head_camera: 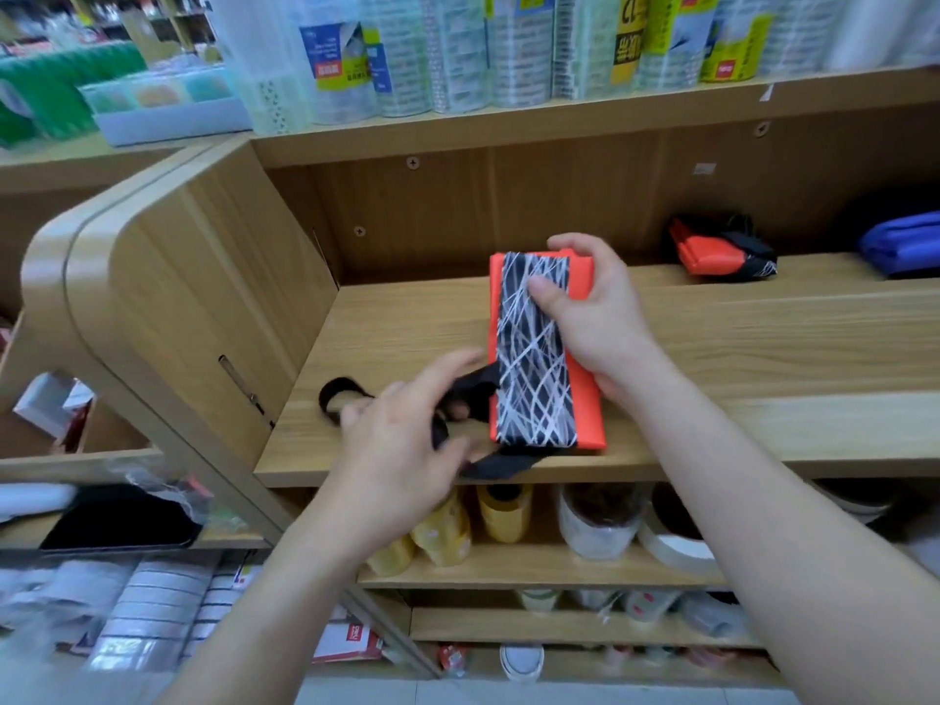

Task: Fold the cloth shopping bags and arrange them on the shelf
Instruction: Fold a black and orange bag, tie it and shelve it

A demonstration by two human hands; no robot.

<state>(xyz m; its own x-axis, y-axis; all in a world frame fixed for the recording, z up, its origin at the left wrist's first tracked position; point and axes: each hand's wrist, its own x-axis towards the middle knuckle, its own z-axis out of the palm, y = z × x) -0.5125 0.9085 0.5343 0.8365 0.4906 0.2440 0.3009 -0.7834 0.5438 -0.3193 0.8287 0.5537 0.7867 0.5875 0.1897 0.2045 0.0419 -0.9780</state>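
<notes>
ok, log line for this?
right hand holds orange bag on shelf | left hand grips black strap | second bag at rear

A folded orange bag (534,348) lies on the shelf (763,358). The right hand (595,307) grips its far end, thumb on top; the left hand (402,445) holds its black strap (473,384). A second bag (712,251) lies behind, to the right.

The wooden shelf board (763,348) lies bare right of the folded orange bag (534,348), as far as a second folded bag (722,251) and a blue bag (900,246) at the far right. The far left corner is open too, walled by the side panel (203,297) and back panel (508,206). Across the near left trail black handle straps (496,463); the upper shelf (508,132) caps the room overhead.
</notes>
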